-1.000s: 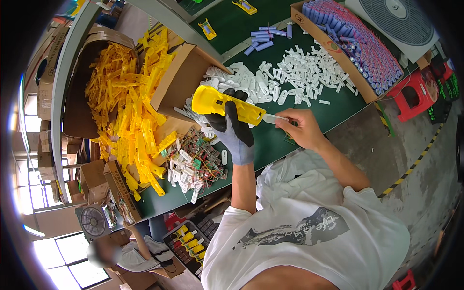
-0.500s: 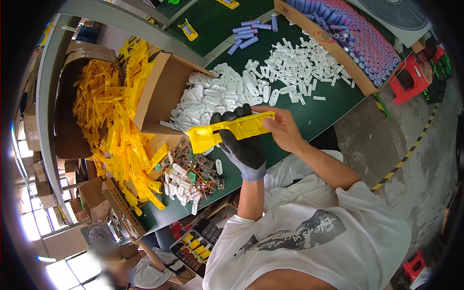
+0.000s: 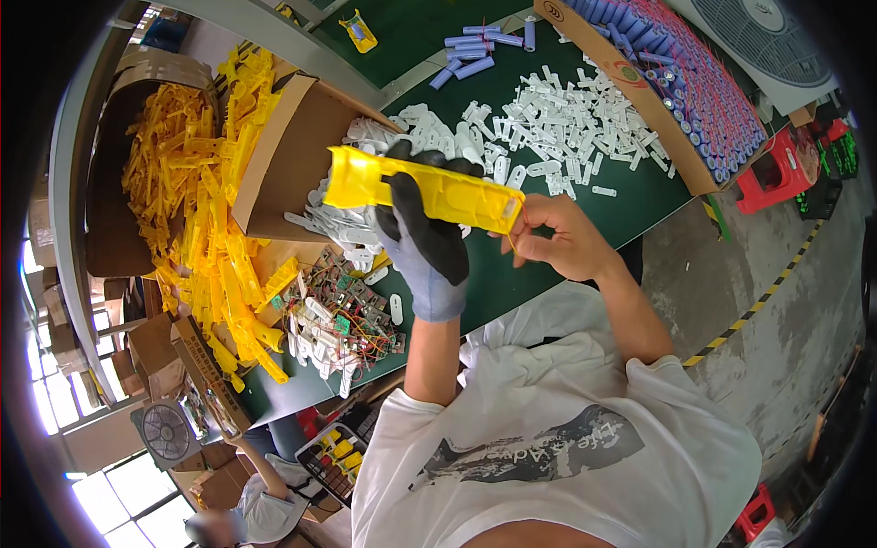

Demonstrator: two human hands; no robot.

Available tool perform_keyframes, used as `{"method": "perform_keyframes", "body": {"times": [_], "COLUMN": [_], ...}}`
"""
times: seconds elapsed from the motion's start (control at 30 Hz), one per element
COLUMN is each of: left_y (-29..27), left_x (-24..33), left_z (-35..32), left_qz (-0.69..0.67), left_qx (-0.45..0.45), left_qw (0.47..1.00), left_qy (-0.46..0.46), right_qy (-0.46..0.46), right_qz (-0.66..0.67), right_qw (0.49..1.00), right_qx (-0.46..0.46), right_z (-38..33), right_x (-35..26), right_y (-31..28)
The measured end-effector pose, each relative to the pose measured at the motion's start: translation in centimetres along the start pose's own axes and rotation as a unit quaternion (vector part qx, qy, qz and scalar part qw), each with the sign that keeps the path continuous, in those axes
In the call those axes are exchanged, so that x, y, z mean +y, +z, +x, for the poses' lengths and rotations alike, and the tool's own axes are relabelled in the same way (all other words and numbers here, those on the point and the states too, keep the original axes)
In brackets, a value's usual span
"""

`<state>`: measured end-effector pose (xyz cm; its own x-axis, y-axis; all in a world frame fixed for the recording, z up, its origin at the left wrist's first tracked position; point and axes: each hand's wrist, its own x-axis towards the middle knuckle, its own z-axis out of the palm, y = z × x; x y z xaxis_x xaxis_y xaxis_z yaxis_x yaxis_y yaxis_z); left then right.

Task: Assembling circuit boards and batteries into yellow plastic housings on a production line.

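A long yellow plastic shell (image 3: 448, 194), its hollow ribbed side toward me, is held above the table, tilted with its right end lower. My left hand (image 3: 425, 228), in a grey and black glove, is closed around its middle, the thumb across the near edge. Bare and with bent fingers, my right hand (image 3: 562, 239) pinches at the shell's right end. Its fingertips partly hide that end, so any small part between them cannot be made out. Beyond the shell lies a heap of white oval plastic pieces (image 3: 343, 224).
Yellow shells (image 3: 228, 274) spill from a carton (image 3: 110, 219) at left. Circuit boards with wires (image 3: 365, 320) lie nearer. Small white parts (image 3: 585, 119), loose purple battery cells (image 3: 475, 46) and a carton of cells (image 3: 630, 91) stand farther right. Another person (image 3: 269, 498) works at lower left.
The shell and my left hand have moved left and slightly up, and the shell now slopes down to the right. My right hand has shifted slightly right and down, its fingers curled more at the end.
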<state>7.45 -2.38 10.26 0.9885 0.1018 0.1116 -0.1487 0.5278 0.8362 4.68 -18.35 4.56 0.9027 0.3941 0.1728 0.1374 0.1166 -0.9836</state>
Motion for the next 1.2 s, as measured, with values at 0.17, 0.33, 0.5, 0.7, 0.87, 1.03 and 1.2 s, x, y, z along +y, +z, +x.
{"method": "perform_keyframes", "body": {"times": [0.17,0.33,0.5,0.7,0.87,1.03,1.2], "left_y": [0.4,-1.4,-2.2,-3.8,-4.4,-4.0,-4.2], "left_x": [3.4,4.3,4.3,2.0,0.3,-3.3,-5.2], "left_z": [2.9,3.2,2.8,2.8,1.4,-0.5,-1.5], "left_qz": [0.093,0.113,0.112,0.200,0.210,0.217,0.097], "left_qx": [0.018,0.051,0.080,0.189,-0.058,-0.090,-0.014], "left_qw": [0.990,0.982,0.976,0.937,0.967,0.963,0.979], "left_qy": [0.100,0.143,0.167,0.215,-0.129,-0.132,-0.180], "right_qy": [-0.058,-0.006,-0.013,-0.093,-0.061,0.002,-0.004], "right_qz": [0.042,0.237,0.177,0.124,0.128,0.065,0.089], "right_qw": [0.997,0.971,0.974,0.965,0.986,0.997,0.996], "right_qx": [0.025,0.030,0.140,0.212,0.090,0.030,0.010], "right_z": [-0.3,-0.1,0.2,1.5,4.4,6.3,5.8], "right_x": [-0.9,-0.9,0.4,-0.2,-2.3,-1.5,0.9], "right_y": [-0.8,-1.3,-1.4,-2.2,-3.4,-2.5,-1.7]}}
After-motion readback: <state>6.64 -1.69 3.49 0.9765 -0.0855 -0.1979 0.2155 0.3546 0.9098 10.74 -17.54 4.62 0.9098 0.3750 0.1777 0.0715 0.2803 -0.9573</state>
